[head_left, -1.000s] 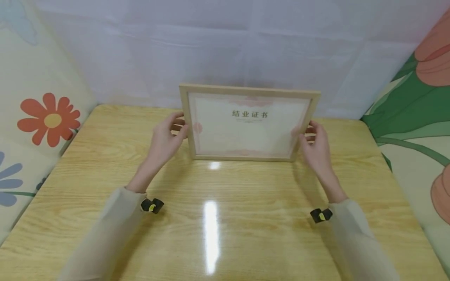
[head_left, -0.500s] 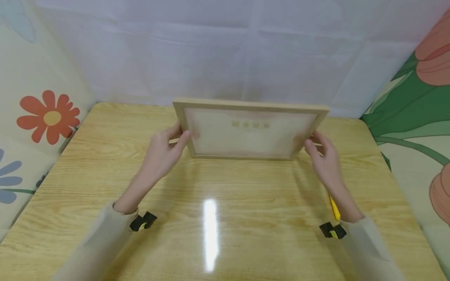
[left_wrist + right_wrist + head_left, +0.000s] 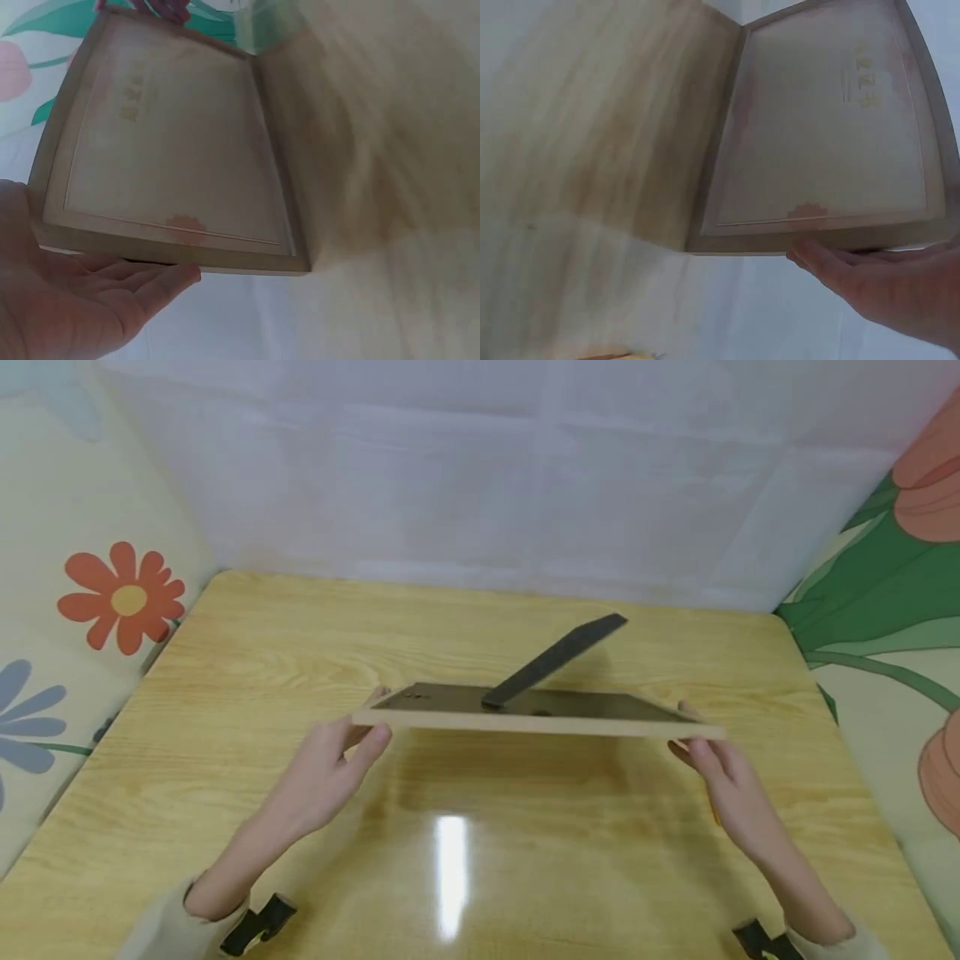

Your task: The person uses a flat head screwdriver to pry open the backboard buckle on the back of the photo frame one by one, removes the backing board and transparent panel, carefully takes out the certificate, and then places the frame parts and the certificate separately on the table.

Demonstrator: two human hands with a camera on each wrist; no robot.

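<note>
A light wood picture frame [image 3: 540,722] leans far toward me, its top edge nearest and its dark back facing up. From the back a black easel stand [image 3: 557,658] sticks out to the right. My left hand [image 3: 330,768] holds the frame's left end, thumb on the near edge and fingers behind. At the right end my right hand [image 3: 738,785] grips it likewise. Both wrist views show the glazed front with a pale certificate [image 3: 165,135] inside, facing down over the wooden table. In the right wrist view the right hand [image 3: 900,289] is along the frame's side.
The wooden table [image 3: 300,627] ends at a white cloth backdrop [image 3: 450,485]. Flower-patterned panels [image 3: 123,602] flank it on both sides. A thin orange-yellow object [image 3: 715,812] lies beside my right hand, mostly hidden by it. A bright reflection shines on the tabletop.
The frame has tipped from nearly upright toward me, so its front is out of the head view and its back and stand show. Both hands came nearer with it.
</note>
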